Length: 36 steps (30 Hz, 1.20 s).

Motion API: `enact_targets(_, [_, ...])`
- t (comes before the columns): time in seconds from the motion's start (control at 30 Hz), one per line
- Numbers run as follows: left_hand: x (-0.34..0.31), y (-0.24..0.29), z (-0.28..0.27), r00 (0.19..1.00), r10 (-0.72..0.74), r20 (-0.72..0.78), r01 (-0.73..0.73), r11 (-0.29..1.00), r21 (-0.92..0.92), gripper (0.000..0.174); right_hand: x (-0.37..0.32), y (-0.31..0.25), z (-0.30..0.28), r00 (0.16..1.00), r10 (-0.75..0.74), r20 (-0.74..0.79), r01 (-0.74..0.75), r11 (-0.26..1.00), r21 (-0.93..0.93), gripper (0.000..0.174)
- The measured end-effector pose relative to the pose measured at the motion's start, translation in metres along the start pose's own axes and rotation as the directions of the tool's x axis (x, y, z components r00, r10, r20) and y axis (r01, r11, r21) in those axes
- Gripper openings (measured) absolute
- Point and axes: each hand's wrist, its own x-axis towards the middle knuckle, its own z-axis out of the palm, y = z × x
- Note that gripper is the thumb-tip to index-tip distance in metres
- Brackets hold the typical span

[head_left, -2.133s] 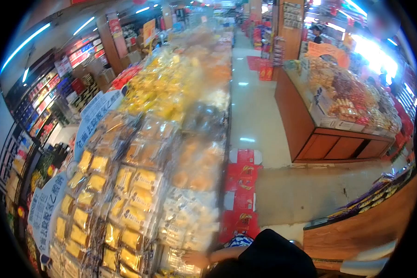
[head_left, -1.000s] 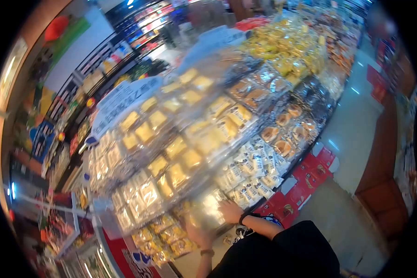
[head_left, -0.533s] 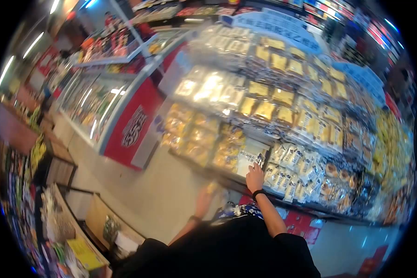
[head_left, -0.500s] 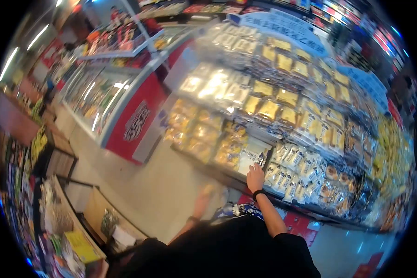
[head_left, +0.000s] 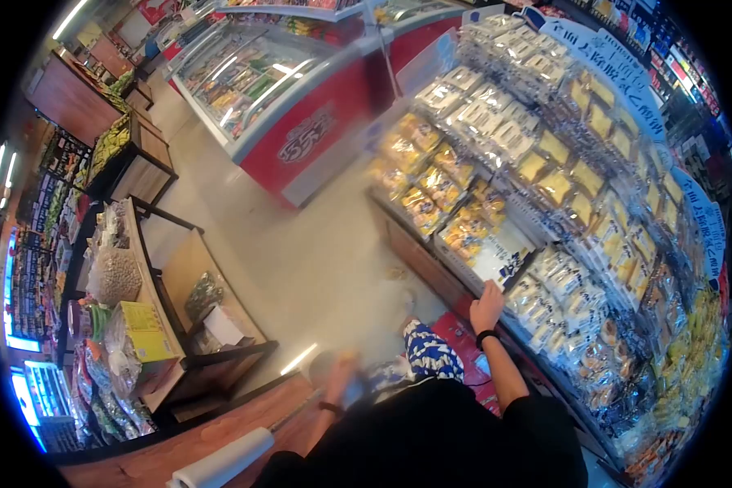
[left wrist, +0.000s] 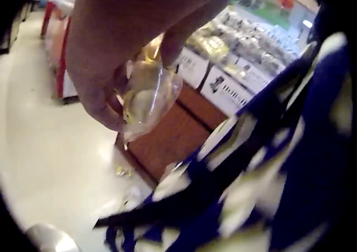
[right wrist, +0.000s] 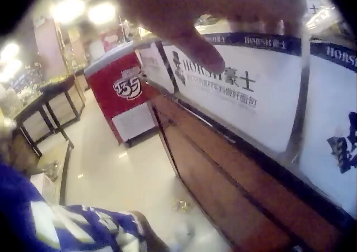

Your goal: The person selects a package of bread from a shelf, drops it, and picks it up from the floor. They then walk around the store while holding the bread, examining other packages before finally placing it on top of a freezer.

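My left hand (head_left: 333, 370) is low beside my body, blurred in the head view. In the left wrist view its fingers (left wrist: 103, 104) and thumb pinch a clear, shiny packet (left wrist: 149, 98) with something pale yellow inside. My right hand (head_left: 486, 307) is at the near edge of the display, at a white cardboard box (right wrist: 273, 79) printed HORSH. Its thumb (right wrist: 203, 51) lies outside the box front while the other fingers hook over the rim. Beside that box are yellow-wrapped packets (head_left: 468, 232) and white-wrapped packets (head_left: 557, 285).
Packaged bread (head_left: 557, 171) fills the display to my right. A red freezer (head_left: 309, 142) stands ahead across the pale floor (head_left: 301, 260). Wooden shelves (head_left: 179, 301) with bagged goods are on the left. A small yellow wrapper (right wrist: 181, 206) lies on the floor.
My view has swung left, from along the display toward the freezer and aisle. The left hand has drawn back from the yellow packets to my side; the right hand stays by the white box.
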Motion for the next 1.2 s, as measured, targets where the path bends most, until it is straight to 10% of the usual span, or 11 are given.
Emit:
enact_targets(0.07, [-0.003, 0.07, 0.002, 0.949, -0.088, 0.303, 0.028, 0.98, 0.198, 0.036, 0.005, -0.01, 0.002, 0.999, 0.04, -0.005, -0.041, 0.998, -0.054, 0.056])
enact_targets(0.13, [-0.03, 0.177, 0.006, 0.837, 0.239, 0.491, -0.294, 0.955, 0.036, 0.043, 0.01, -0.02, 0.007, 0.993, 0.11, -0.041, -0.114, 0.987, -0.116, 0.055])
enact_targets(0.2, [-0.008, 0.183, 0.015, 0.507, 0.505, 0.698, -0.469, 0.842, -0.269, 0.044, 0.02, -0.029, 0.013, 0.98, 0.181, -0.082, -0.191, 0.972, -0.139, 0.054])
enact_targets(0.3, [0.02, 0.186, -0.012, 0.506, 0.195, 0.84, 0.112, 0.951, -0.288, 0.048, 0.022, -0.032, 0.018, 0.958, 0.278, -0.073, -0.287, 0.939, -0.191, 0.053])
enact_targets(0.4, [0.062, 0.186, -0.03, 0.397, 0.211, 0.893, -0.108, 0.977, -0.183, 0.049, 0.03, -0.037, 0.034, 0.934, 0.319, -0.159, -0.351, 0.902, -0.251, 0.05])
enact_targets(0.73, [0.118, 0.195, -0.077, 0.415, 0.219, 0.883, 0.021, 0.968, -0.25, 0.046, 0.051, -0.094, 0.048, 0.905, 0.381, -0.189, -0.425, 0.822, -0.378, 0.072])
enact_targets(0.97, [0.206, 0.132, -0.16, 0.309, 0.47, 0.827, -0.085, 0.88, -0.468, 0.045, 0.019, -0.206, 0.148, 0.928, 0.203, -0.311, -0.266, 0.948, -0.176, 0.044])
enact_targets(1.1, [0.208, 0.092, -0.176, 0.423, 0.319, 0.848, 0.012, 0.934, -0.357, 0.046, 0.028, -0.214, 0.266, 0.815, 0.294, 0.499, -0.397, 0.911, 0.112, 0.036])
enact_targets(1.2, [0.228, 0.071, -0.157, 0.449, 0.246, 0.859, 0.083, 0.946, -0.314, 0.045, 0.054, -0.186, 0.384, 0.857, -0.083, 0.509, 0.02, 0.992, 0.128, 0.031])
